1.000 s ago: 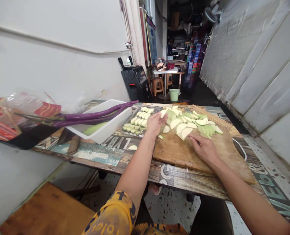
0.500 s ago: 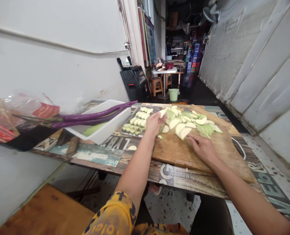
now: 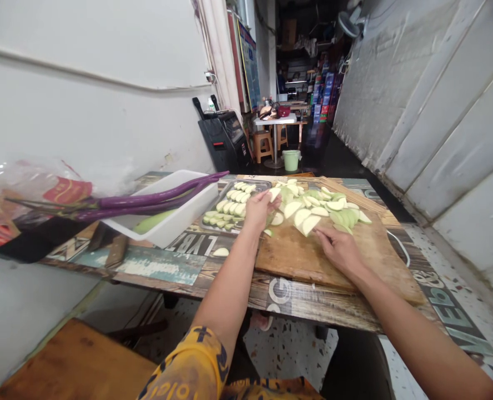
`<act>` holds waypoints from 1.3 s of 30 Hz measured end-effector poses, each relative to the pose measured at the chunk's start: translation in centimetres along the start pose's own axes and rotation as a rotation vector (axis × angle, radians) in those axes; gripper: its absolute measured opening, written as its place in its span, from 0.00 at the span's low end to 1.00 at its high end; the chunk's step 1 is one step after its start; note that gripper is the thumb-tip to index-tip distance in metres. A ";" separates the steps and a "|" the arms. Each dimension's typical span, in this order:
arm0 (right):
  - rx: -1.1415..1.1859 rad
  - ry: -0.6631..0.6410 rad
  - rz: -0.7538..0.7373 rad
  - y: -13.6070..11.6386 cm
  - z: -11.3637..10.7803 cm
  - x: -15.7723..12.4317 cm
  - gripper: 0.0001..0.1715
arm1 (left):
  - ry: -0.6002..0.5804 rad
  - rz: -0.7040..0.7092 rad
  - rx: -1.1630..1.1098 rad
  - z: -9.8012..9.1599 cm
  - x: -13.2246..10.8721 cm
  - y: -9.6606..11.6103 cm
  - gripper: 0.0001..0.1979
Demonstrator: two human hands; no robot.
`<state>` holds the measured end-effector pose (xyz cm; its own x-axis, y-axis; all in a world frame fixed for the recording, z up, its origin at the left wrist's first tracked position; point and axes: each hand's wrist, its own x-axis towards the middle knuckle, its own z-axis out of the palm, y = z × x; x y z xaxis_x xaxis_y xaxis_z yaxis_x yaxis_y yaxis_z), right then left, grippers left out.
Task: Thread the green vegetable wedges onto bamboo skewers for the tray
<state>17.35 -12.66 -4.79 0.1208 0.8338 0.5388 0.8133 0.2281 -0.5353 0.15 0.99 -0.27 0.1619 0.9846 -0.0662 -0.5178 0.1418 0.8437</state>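
Half-moon vegetable slices (image 3: 338, 205), pale with green skin, lie heaped on a wooden cutting board (image 3: 296, 258). My left hand (image 3: 258, 211) is closed at the heap's left side, a pale slice (image 3: 274, 193) pinched at its fingertips. My right hand (image 3: 340, 249) hovers low over the board, thumb and fingers pinched together at the edge of a tilted slice (image 3: 310, 224). Whether that pinch is on the slice or on something thin is too small to tell. Left of my left hand, a clear tray (image 3: 204, 226) contains rows of similar slices.
A white bin (image 3: 163, 236) with long purple eggplants (image 3: 146, 201) stands left. A wooden-handled tool (image 3: 116, 251) lies before it. One loose slice (image 3: 220, 252) rests on the table. Thin wooden sticks (image 3: 350, 193) lie behind the board. Plastic bags (image 3: 42, 183) sit far left.
The whole view has shifted slightly, so everything appears a little further left. Both hands keep nearly the same grip and place over the board.
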 end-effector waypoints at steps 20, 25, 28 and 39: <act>-0.064 -0.042 -0.057 -0.6 1.2 -0.2 0.15 | 0.054 0.031 -0.190 0.9 0.0 -0.9 0.02; -0.067 -0.036 -0.057 -0.7 1.1 -0.3 0.15 | 0.055 0.018 -0.206 1.0 -0.2 -1.0 0.01; -0.062 -0.039 -0.055 -0.7 1.1 -0.3 0.15 | 0.054 -0.004 -0.220 0.9 -0.1 -1.1 0.02; -0.048 -0.020 -0.065 -0.4 1.3 -0.4 0.16 | 0.052 -0.111 -0.244 1.0 -0.3 -1.3 0.03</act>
<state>16.28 -12.46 -5.64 0.0561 0.8281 0.5577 0.8457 0.2575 -0.4675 1.60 0.42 -0.82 0.1888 0.9646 -0.1842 -0.6872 0.2638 0.6769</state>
